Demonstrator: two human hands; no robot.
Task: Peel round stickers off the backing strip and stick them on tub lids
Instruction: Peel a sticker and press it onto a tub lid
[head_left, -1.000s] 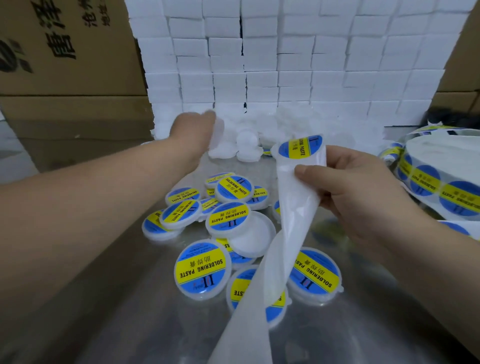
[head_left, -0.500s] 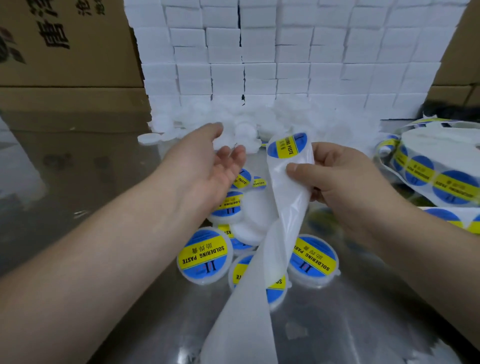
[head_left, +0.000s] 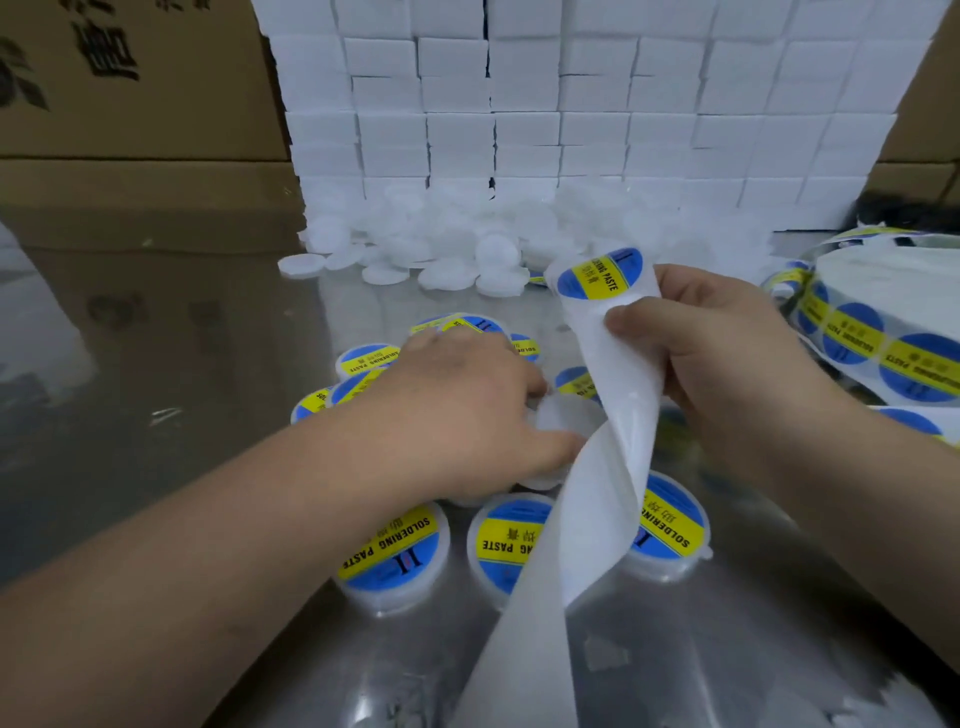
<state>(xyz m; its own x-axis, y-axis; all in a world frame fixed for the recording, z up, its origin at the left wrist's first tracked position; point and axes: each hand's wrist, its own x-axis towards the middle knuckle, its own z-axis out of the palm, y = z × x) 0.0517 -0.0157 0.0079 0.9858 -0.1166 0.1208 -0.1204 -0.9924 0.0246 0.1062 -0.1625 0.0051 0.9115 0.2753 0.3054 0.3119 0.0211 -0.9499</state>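
Observation:
My right hand (head_left: 727, 353) grips the white backing strip (head_left: 587, 499), thumb pressed on its front. The strip bends over my fingers, and a round blue-and-yellow sticker (head_left: 600, 273) sits at its top, partly lifted off. My left hand (head_left: 457, 410) lies palm down over a cluster of labelled tubs (head_left: 395, 551). Its thumb and fingers are curled round a plain white tub (head_left: 569, 418) beside the strip. Two more labelled tubs (head_left: 670, 525) stand near me, partly behind the strip.
A heap of unlabelled white tubs (head_left: 441, 249) lies at the back, below a wall of stacked white boxes (head_left: 571, 104). The sticker roll (head_left: 883, 322) sits at the right edge. Cardboard boxes (head_left: 130, 78) stand at the left. The table top (head_left: 182, 389) is shiny metal.
My left hand has come back from the heap of white tubs and dropped onto the labelled cluster, bringing a plain tub. My right hand and the strip have barely moved.

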